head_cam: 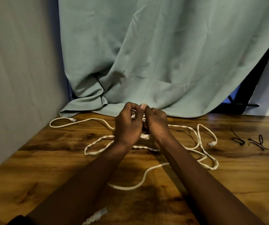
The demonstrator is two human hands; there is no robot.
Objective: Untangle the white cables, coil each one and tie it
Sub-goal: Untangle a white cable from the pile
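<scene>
White cables (145, 136): a tangled bunch sits mid-table, at the far centre, and its core is lifted between the two hands. A small white clump shows in the gap between the wrists, and more shows between the fingers higher up.

Left hand (127, 127): fingers curled in, grasping the knot of cable from the left side. Right hand (156, 122): fingers curled likewise, clenched round the same knot from the right. The two hands touch at the fingertips, above the table. Exactly which strands each hand pinches is hidden.

Loose runs spread out from the hands across the wood:
- One strand goes left toward the wall, bends into a loop and ends in a plug (73, 119) near the cloth's hem.
- A twisted pair (98, 140) loops out under the left forearm.
- Several strands trail right in open loops. One ends in a second plug (211, 144) lying flat.
- A single strand curves toward the near edge between the forearms.
- A blurred white cable end (98, 215) lies at the bottom edge of the view, beside the left arm.

Wooden table (49, 159): dark-grained and glossy. Two black ties (237, 140) lie on its right side, well apart from the white loops.

A green cloth (163, 54) hangs behind, its hem resting on the table's far edge. A grey wall (17, 62) stands to the left.
</scene>
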